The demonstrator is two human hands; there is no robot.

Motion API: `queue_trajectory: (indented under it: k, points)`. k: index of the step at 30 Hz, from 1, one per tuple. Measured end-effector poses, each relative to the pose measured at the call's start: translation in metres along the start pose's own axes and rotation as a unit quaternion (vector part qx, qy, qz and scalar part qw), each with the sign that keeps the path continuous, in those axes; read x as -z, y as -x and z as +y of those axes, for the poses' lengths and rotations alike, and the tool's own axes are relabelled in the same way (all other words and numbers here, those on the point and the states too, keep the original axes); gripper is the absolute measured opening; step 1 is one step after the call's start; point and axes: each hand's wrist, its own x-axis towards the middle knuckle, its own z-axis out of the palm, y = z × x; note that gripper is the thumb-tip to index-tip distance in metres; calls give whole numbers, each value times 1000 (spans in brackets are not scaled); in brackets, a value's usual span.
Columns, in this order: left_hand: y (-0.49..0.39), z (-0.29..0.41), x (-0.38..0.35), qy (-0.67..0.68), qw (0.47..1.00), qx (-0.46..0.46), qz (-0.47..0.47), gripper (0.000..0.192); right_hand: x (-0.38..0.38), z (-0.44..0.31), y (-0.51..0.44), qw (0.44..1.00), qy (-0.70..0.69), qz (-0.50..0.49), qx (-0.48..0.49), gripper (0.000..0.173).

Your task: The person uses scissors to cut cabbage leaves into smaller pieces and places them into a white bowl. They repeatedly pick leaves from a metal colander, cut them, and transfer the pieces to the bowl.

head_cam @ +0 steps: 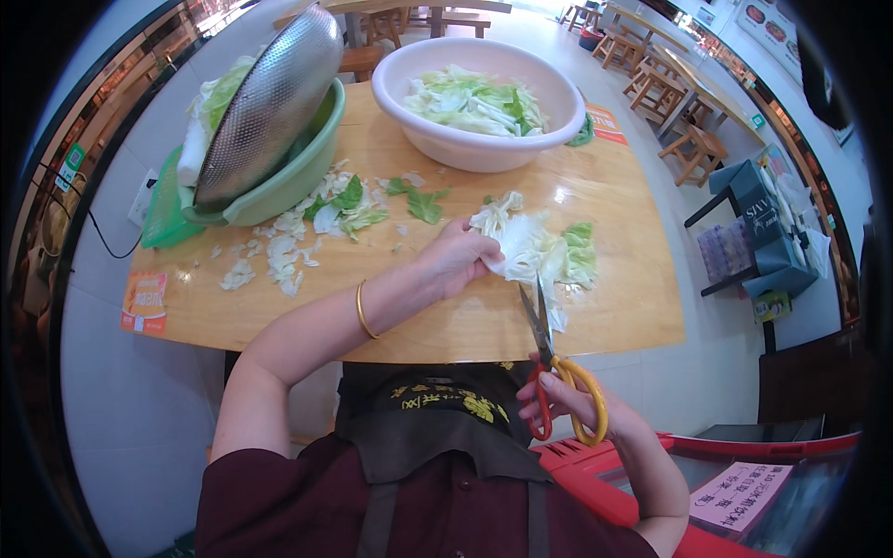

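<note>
My left hand (464, 259) pinches the pale base of a cabbage leaf (523, 240), which lies spread to the right over the wooden table (391, 314). In my right hand (575, 401) is a pair of scissors (541, 328) with one red and one yellow handle; the blades are parted, their tips at the leaf's near edge. Beyond the hands stands a white plastic basin (481, 150) with cut cabbage (474, 104) in it. Green and white leaf scraps (282, 258) lie left of my left hand.
At the left, a perforated metal colander (272, 104) leans in a green basin (279, 199), with more cabbage (227, 91) behind it and a green plastic basket (167, 209) beside it. A red-framed glass-topped case (628, 488) stands at the lower right. Wooden stools (695, 153) stand beyond the table.
</note>
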Motion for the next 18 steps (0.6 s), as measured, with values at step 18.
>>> queue_trajectory:
  k: [18]
  points:
    - [14,-6,-15,-114,993,9,-37,73,-18,8,-20,988,-141,44,33,65]
